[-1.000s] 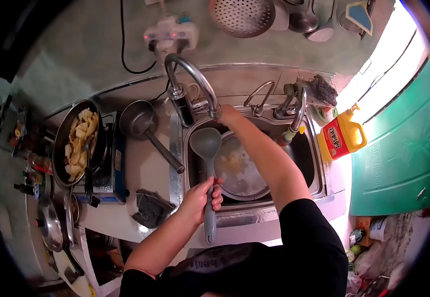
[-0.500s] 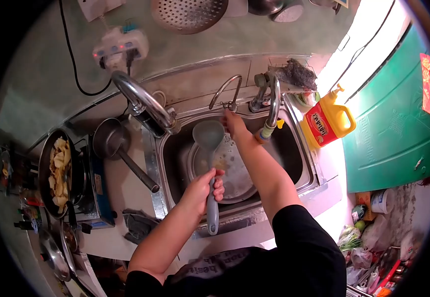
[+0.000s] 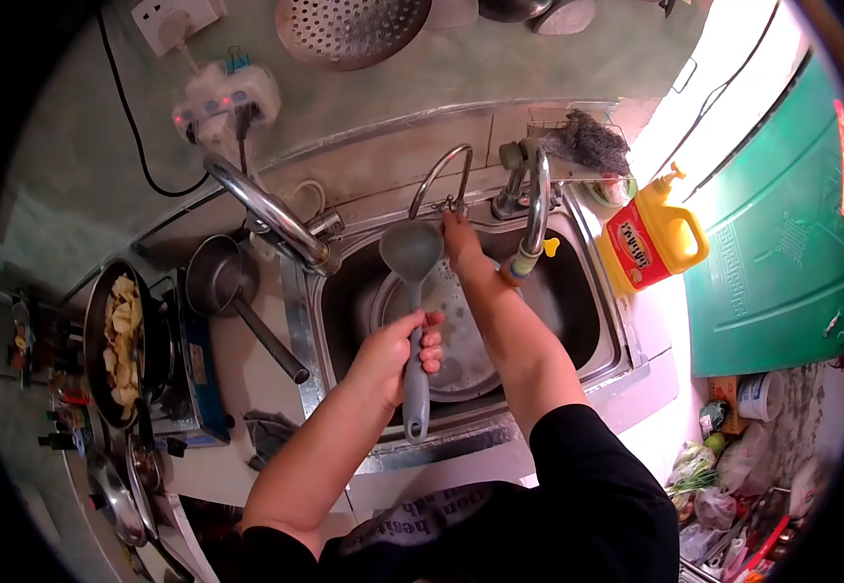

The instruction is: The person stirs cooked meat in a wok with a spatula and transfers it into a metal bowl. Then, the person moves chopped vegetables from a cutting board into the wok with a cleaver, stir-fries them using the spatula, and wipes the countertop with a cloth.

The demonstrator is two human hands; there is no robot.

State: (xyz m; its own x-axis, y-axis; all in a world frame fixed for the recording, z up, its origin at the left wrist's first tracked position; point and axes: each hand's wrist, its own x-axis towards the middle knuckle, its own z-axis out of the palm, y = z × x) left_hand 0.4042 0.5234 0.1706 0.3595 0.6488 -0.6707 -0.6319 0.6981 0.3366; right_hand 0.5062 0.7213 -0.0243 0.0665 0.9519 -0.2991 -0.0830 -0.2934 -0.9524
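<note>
My left hand (image 3: 405, 360) is wrapped round the handle of a grey ladle (image 3: 412, 251), whose bowl is over the sink (image 3: 344, 321). Beyond the ladle, my right hand (image 3: 458, 238) reaches to the back rim of the sink, at the base of a small thin curved tap (image 3: 441, 170); its fingers are partly hidden, and their grip is unclear. Under both arms a round metal pan (image 3: 461, 340) with some cloudy liquid lies in the sink. A larger tap (image 3: 539, 199) stands just right of my right hand.
Left of the sink are a saucepan (image 3: 223, 277), a dark cloth (image 3: 269, 437) and a frying pan of sliced food (image 3: 124, 340) on a stove (image 3: 203, 369). Another large tap (image 3: 271, 214) arches at the back left. On the right stands a yellow bottle (image 3: 650, 238).
My right hand has moved from the large left tap to the small thin tap. The view has shifted right. The ladle has stayed in my left hand over the sink.
</note>
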